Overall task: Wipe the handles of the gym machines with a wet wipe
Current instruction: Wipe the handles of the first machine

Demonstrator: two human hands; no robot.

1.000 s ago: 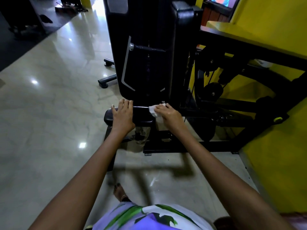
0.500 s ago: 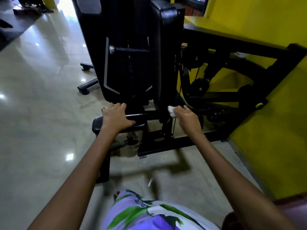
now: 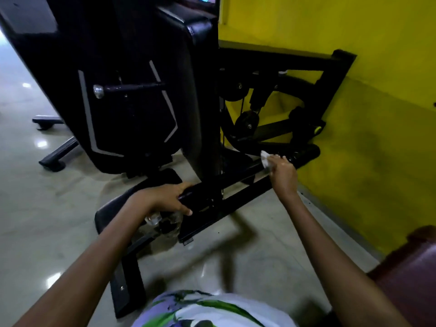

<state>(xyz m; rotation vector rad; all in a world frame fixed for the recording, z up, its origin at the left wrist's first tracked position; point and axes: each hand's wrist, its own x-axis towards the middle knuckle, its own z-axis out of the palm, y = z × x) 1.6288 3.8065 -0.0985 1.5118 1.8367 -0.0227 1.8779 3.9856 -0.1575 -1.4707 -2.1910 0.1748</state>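
The person's left hand grips the near end of a long black horizontal bar low on the black gym machine, fingers curled over the top and the thumb underneath. The bar runs away to the right and ends in a thick black cylindrical handle grip close to the yellow painted wall. The right hand is farther along the same bar, fingers curled around a small crumpled white wet wipe, which is pressed against the bar just short of the handle grip. The wipe sticks out on the far left side of the fingers.

Behind the bar stands the machine's tall black padded panel with grey angled stripes, and a black rod with a shiny silver knob juts out of it to the left. To the right of the panel, black pulleys and a cable sit inside the black steel frame against the wall. A black footplate lies under the left forearm, on a glossy pale marble floor. At the near right edge is a dark brown cushioned seat. The person's white garment with green and purple print fills the bottom of the view.
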